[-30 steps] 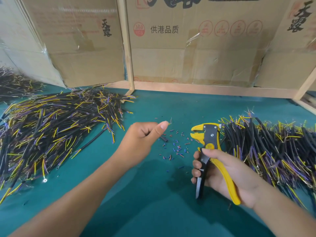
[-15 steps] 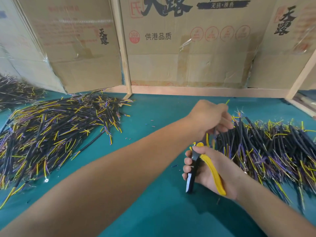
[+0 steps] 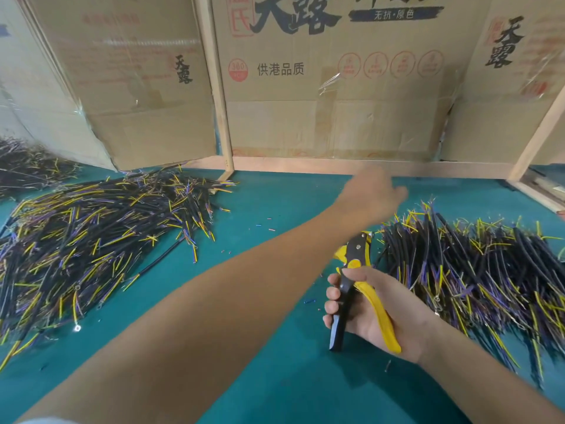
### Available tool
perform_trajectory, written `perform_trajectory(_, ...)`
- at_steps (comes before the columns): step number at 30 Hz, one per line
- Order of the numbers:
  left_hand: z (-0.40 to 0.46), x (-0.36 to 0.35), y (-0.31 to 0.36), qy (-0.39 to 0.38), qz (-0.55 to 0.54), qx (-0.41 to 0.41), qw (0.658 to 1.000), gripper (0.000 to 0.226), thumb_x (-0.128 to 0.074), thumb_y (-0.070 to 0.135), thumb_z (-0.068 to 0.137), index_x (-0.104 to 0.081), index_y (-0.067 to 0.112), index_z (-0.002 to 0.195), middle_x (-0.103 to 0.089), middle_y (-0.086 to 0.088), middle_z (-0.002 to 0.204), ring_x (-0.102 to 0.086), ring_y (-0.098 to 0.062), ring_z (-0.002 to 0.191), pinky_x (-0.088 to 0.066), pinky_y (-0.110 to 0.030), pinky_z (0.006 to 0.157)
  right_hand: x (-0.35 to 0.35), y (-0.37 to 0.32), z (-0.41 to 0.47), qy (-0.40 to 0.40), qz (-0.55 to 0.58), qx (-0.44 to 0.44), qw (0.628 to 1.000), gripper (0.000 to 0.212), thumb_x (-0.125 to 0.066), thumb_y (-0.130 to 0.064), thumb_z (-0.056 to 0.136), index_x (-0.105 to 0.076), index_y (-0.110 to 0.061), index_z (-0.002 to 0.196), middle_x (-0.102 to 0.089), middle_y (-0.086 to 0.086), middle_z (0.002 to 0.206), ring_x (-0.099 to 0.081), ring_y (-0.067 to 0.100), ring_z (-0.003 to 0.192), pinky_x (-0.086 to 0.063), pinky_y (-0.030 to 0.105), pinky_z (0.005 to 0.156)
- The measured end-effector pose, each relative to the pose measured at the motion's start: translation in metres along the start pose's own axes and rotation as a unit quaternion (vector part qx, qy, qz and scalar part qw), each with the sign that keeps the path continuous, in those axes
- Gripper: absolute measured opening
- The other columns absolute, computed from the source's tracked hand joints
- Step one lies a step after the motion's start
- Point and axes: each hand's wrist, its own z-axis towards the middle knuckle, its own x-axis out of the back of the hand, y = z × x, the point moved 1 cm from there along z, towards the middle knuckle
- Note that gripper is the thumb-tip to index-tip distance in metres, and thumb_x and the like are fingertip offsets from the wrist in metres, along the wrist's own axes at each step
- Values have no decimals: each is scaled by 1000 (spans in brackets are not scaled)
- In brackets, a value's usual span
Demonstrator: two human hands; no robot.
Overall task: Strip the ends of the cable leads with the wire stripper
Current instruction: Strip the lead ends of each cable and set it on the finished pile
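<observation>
My right hand (image 3: 376,313) grips the yellow and black wire stripper (image 3: 356,252) by its handles, jaws pointing away from me, just left of the right-hand pile of black cables with yellow and purple leads (image 3: 477,270). My left arm crosses in front of me, and my left hand (image 3: 374,194) is blurred above the far left corner of that pile. No cable shows in its fingers, and the blur hides whether it holds one. A larger pile of the same cables (image 3: 91,240) lies on the left.
The green mat (image 3: 275,377) carries small bits of stripped insulation (image 3: 269,224) near its middle. Cardboard boxes (image 3: 336,87) and a wooden frame (image 3: 220,117) close off the back. Another cable heap (image 3: 27,166) sits at the far left edge.
My left hand swung from the middle of the mat across to the right pile, then lifted slightly toward the back. My right hand with the stripper stayed almost still.
</observation>
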Motion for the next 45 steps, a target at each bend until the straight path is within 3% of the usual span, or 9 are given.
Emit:
perform_trajectory(7, -39, 104, -189, 20, 233, 203, 951, 15, -54, 21, 91, -61, 8, 90, -64, -12, 90, -61, -33, 87, -42, -30, 68, -5, -1, 3, -16, 29, 2, 999, 25, -66, -19, 80, -62, -1, 97, -52, 14, 79, -53, 30, 66, -54, 46, 67)
perform_trajectory(12, -82, 132, -274, 17, 287, 283, 915, 22, -57, 24, 87, -59, 3, 88, -66, -17, 87, -61, -34, 76, -53, -37, 69, 6, 2, 13, -41, 33, -7, 999, 37, -88, -21, 64, -71, -2, 90, -55, 15, 80, -55, 31, 67, -54, 48, 70)
perform_trajectory(17, -80, 127, -290, 20, 220, 305, 926, 42, -62, 26, 92, -42, -5, 112, -57, -19, 93, -54, -35, 82, -41, -34, 65, 18, 6, 25, -53, 40, -21, 998, 34, -86, -24, 69, -73, -2, 91, -56, 14, 81, -56, 32, 69, -53, 50, 73)
perform_trajectory(23, -77, 140, -292, 53, 78, 296, 951, 22, -53, 6, 88, -61, -9, 73, -52, -17, 58, -43, -25, 52, -31, -26, 49, 30, 9, 32, -72, 43, -28, 996, 30, -79, -26, 80, -72, -2, 98, -58, 15, 84, -57, 33, 73, -50, 52, 78)
perform_trajectory(26, -81, 148, -272, 154, -63, 275, 947, 18, -48, 8, 89, -62, 7, 78, -59, -12, 59, -49, -25, 51, -34, -24, 48, 32, 10, 34, -78, 43, -29, 996, 30, -78, -27, 82, -72, -3, 99, -58, 15, 84, -57, 32, 74, -50, 52, 79)
perform_trajectory(30, -96, 147, -221, 217, -320, 164, 907, 21, -44, 2, 90, -65, 2, 88, -65, -10, 64, -56, -21, 51, -40, -24, 45, 32, 10, 34, -78, 47, -31, 995, 30, -78, -27, 82, -72, -3, 99, -58, 15, 84, -58, 32, 74, -50, 52, 79)
perform_trajectory(33, -111, 131, -184, 218, -327, 61, 918, 13, -52, -4, 94, -62, -2, 102, -67, -10, 73, -61, -17, 57, -47, -22, 47, 25, 9, 31, -65, 41, -25, 997, 34, -84, -27, 73, -73, -2, 94, -57, 15, 81, -57, 32, 70, -52, 51, 74)
perform_trajectory(37, -116, 102, -150, 199, -321, -22, 926, 9, -56, 9, 100, -61, 7, 94, -64, -2, 62, -56, -14, 48, -42, -24, 45, 12, 5, 20, -51, 33, -9, 998, 39, -89, -24, 63, -71, -1, 89, -54, 15, 79, -54, 31, 66, -54, 49, 70)
perform_trajectory(45, -128, 51, -143, 196, -445, 26, 873, 11, -63, 24, 87, -66, 24, 76, -42, 2, 45, -33, -15, 41, -32, -28, 49, 18, 7, 24, -53, 27, -8, 998, 37, -87, -26, 67, -72, -2, 91, -55, 15, 80, -56, 32, 68, -54, 49, 72)
